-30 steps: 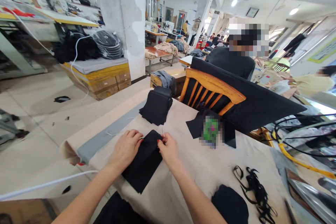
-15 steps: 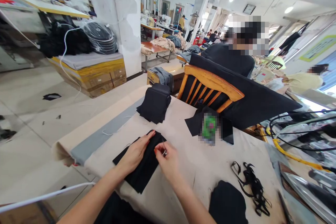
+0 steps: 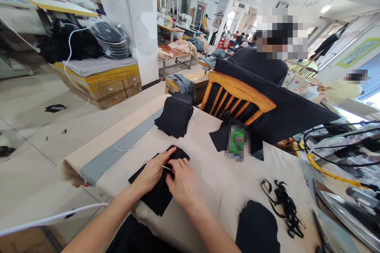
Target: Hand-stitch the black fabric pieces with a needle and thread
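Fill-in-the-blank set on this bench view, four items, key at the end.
1. The cloth under the left hand is ____ in colour.
2. A thin, light-coloured tool shows between the left hand and the ____ hand.
3. Compared with that cloth, the stack of dark pieces lies ____ from the person.
4. The slatted chair beyond the table is made of ____.

Missing words: black; right; farther; wood.

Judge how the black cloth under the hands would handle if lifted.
Probably light: the cloth looks thin, lying close to the table. Likely floppy too, being fabric with no visible stiffening. Its matte face suggests it may not be slippery.
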Tool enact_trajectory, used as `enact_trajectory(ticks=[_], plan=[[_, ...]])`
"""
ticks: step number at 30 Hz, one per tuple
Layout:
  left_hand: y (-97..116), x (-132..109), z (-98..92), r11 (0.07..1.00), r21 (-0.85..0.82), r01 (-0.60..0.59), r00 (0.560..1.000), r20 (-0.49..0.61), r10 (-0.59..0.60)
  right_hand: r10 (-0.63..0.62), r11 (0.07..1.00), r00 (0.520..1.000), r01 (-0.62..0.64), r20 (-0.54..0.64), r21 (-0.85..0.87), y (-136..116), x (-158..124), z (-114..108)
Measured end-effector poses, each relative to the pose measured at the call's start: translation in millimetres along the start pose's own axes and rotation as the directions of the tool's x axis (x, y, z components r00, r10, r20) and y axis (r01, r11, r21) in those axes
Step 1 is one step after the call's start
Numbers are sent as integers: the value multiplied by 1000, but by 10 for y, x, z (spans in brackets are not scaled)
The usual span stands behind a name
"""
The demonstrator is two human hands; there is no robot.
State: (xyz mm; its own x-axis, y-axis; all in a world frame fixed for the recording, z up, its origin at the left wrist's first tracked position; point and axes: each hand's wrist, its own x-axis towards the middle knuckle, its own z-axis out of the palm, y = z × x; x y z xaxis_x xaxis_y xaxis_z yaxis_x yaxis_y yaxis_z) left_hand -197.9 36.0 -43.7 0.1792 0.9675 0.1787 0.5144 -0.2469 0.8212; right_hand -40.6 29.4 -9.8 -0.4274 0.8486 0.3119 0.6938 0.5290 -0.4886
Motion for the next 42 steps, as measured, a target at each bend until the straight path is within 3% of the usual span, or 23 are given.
enact_trajectory(ticks=[10,17,26,35,42], plan=[[111,38,-103,997,72,10,999,48,-13,74,991,994,-83,-83,-107,-40,59,77],[109,17,-88,985,169,-44,997,64,34,148,988,975,-154,-164,-28,-39,76,74],[151,19,-73,964,245,-104,993,80,87,258,960,945,-227,-201,165,115,-217,22],[44,4,-49,950,284,-133,989,94,110,258,961,945,-231,-201,152,-85,-81,39],[61,10,-45,949,289,-128,990,95,105,254,965,946,-234,-199,119,-56,-96,72]])
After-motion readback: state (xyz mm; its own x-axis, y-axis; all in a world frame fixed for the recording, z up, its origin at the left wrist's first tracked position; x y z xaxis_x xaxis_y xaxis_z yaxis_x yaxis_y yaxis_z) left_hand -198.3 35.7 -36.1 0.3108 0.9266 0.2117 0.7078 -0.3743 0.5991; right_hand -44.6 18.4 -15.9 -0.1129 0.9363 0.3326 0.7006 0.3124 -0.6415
